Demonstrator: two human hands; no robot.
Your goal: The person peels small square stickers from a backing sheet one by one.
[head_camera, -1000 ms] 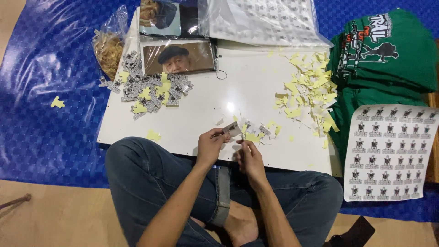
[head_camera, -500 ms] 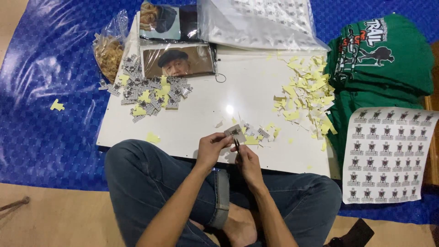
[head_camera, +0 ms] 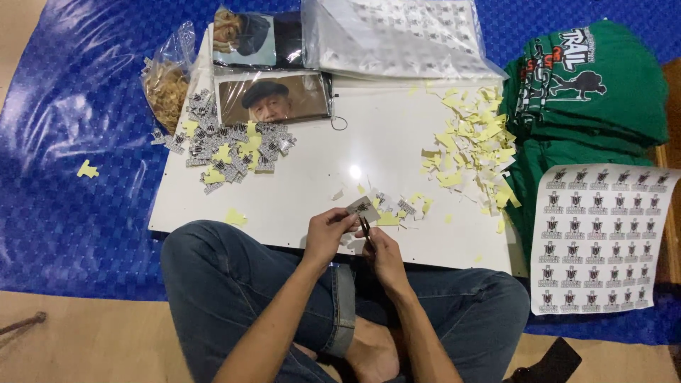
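Right now your left hand (head_camera: 330, 237) pinches a small grey sticker piece (head_camera: 363, 210) at the near edge of the white board (head_camera: 312, 191), just above your knees. Your right hand (head_camera: 383, 255) sits close against it, fingers closed on a thin dark tool (head_camera: 365, 230) whose tip meets the piece; I can't make out what kind of tool it is. Open board lies ahead of your hands, a bare white stretch up the middle. To your left sits a heap of cut stickers (head_camera: 227, 145) mixed with yellow bits, to your right a spread of yellow backing scraps (head_camera: 472, 152) reaching the board's right edge. At the far edge lie a photo print (head_camera: 273, 98) and a clear bag of printed sheets (head_camera: 397, 39), cut off at the top. Off the board, right, green folded shirts (head_camera: 589, 92) stack up, with a white sticker sheet (head_camera: 599, 237) of dark emblems in rows beside them. A clear bag of tan bits (head_camera: 167, 85) rests on the blue tarp (head_camera: 64, 177), far left. Your jeans hide the board's near rim.
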